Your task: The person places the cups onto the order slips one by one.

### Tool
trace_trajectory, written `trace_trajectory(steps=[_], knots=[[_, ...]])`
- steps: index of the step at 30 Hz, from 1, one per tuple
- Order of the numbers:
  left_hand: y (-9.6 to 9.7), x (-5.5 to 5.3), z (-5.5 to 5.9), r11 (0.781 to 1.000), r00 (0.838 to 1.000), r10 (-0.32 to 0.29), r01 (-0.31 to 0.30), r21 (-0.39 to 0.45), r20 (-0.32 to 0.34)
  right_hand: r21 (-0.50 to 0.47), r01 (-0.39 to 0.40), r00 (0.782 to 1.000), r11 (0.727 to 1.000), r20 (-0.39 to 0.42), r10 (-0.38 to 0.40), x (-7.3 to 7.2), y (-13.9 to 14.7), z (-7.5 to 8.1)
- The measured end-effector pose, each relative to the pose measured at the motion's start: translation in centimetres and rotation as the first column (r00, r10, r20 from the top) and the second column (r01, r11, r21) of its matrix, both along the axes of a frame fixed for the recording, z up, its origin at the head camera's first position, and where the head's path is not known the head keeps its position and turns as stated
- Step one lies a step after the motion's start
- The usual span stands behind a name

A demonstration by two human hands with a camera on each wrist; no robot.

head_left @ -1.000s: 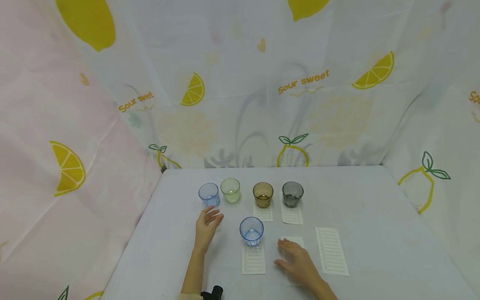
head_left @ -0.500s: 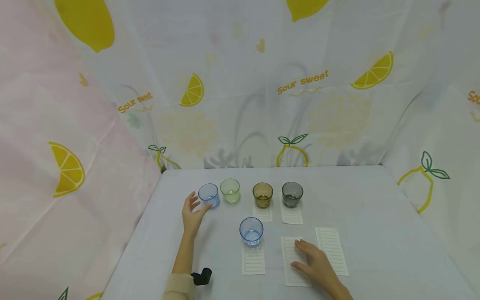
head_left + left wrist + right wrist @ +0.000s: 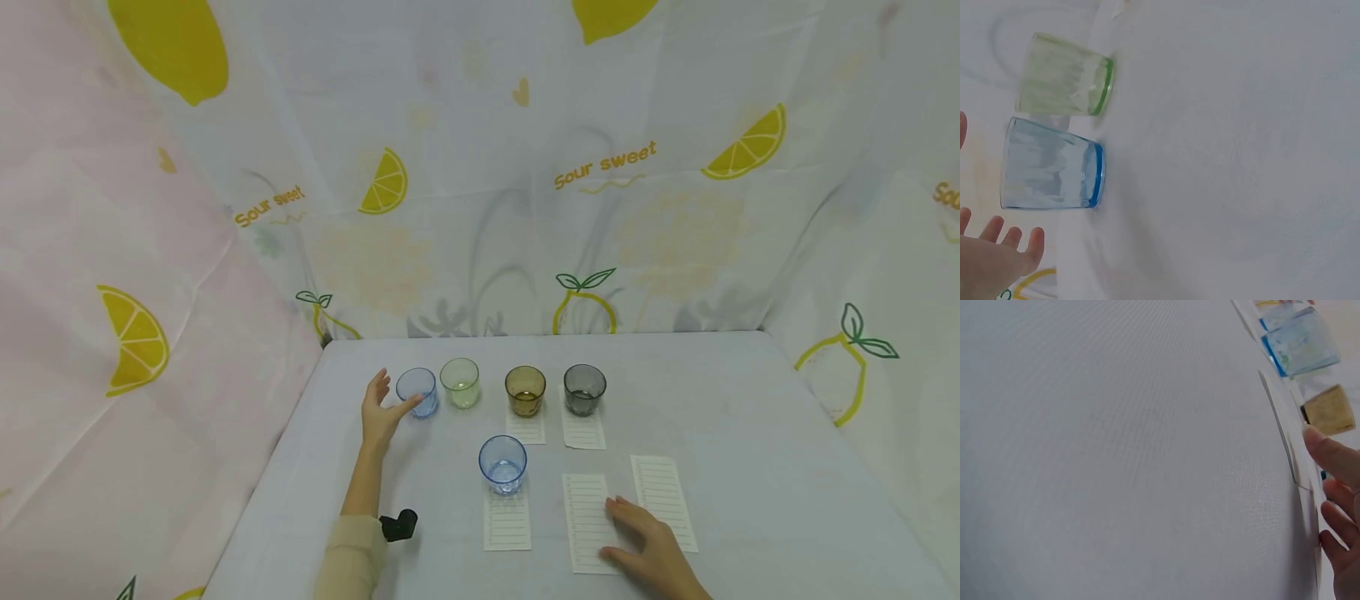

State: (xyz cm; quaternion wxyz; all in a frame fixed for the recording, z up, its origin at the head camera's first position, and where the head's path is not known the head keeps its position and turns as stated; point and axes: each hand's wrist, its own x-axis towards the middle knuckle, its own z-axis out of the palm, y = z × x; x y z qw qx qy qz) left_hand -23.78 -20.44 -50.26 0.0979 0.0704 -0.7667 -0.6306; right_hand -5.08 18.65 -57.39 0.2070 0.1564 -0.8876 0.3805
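My left hand [image 3: 381, 415] reaches toward a blue glass [image 3: 422, 402] at the back left. Its fingers are spread on the glass's left side and the thumb extends in front of it. In the left wrist view a gap shows between the fingers [image 3: 1035, 247] and the blue glass [image 3: 1052, 167]. Just right of it stands a green glass [image 3: 462, 392]. My right hand [image 3: 651, 546], fingers loosely extended and holding nothing, is low over a lined paper slip [image 3: 585, 508]. I cannot tell whether it touches the paper.
An amber glass [image 3: 525, 398] and a grey glass [image 3: 585, 397] stand at the back, on or behind paper slips. Nearer, a second blue glass [image 3: 503, 467] stands on the far end of a slip [image 3: 507, 529]. Another slip [image 3: 663, 492] lies on the right of the white table [image 3: 787, 467].
My left hand has moved left and forward, from in front of the far blue glass to its left side, and has spread. My right hand has drawn back toward the right, uncovering the paper slip.
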Motion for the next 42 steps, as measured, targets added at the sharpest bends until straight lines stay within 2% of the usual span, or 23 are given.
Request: trace_trajectory(steps=[8, 12, 15, 20, 22, 24, 29, 30, 34, 42], knots=[[-0.2, -0.9, -0.2, 0.997, 0.997, -0.071, 0.072, -0.02, 0.028, 0.011, -0.02, 1.0, 1.0, -0.024, 0.02, 0.4, 0.4, 0.0], [-0.1, -1.0, -0.4, 0.996, 0.996, -0.083, 0.083, -0.012, 0.036, 0.029, -0.049, 0.999, 0.998, 0.019, 0.049, 0.6, 0.5, -0.1], [0.0, -1.1, -0.6, 0.997, 0.997, -0.07, 0.071, -0.006, 0.044, 0.05, -0.082, 0.996, 0.995, 0.051, 0.08, 0.8, 0.5, -0.3], [0.3, -1.2, -1.0, 0.998, 0.997, -0.066, 0.066, 0.003, 0.039, 0.053, -0.122, 0.992, 0.991, 0.032, 0.121, 0.8, 0.3, -0.5], [0.4, -1.3, -1.1, 0.997, 0.996, -0.072, 0.072, 0.0, 0.044, 0.049, -0.125, 0.992, 0.991, 0.027, 0.124, 0.9, 0.2, -0.4], [0.6, -1.1, -0.7, 0.997, 0.995, -0.083, 0.082, 0.009, 0.058, 0.052, -0.124, 0.992, 0.991, 0.032, 0.122, 0.9, 0.2, -0.3], [0.8, -1.0, -0.6, 0.996, 0.993, -0.086, 0.086, 0.004, 0.08, 0.081, -0.087, 0.996, 0.993, 0.038, 0.085, 1.0, 0.0, -0.2], [0.7, -1.1, -1.0, 0.997, 0.994, -0.081, 0.081, -0.002, 0.077, 0.081, -0.079, 0.996, 0.994, 0.039, 0.076, 1.0, -0.1, -0.3], [0.8, -1.2, -1.2, 0.997, 0.995, -0.076, 0.077, -0.013, 0.071, 0.081, -0.063, 0.997, 0.995, 0.049, 0.059, 1.1, -0.1, -0.5], [1.0, -1.3, -1.4, 0.998, 0.996, -0.06, 0.061, -0.014, 0.069, 0.054, -0.123, 0.992, 0.991, -0.007, 0.123, 0.9, 0.3, -0.9]])
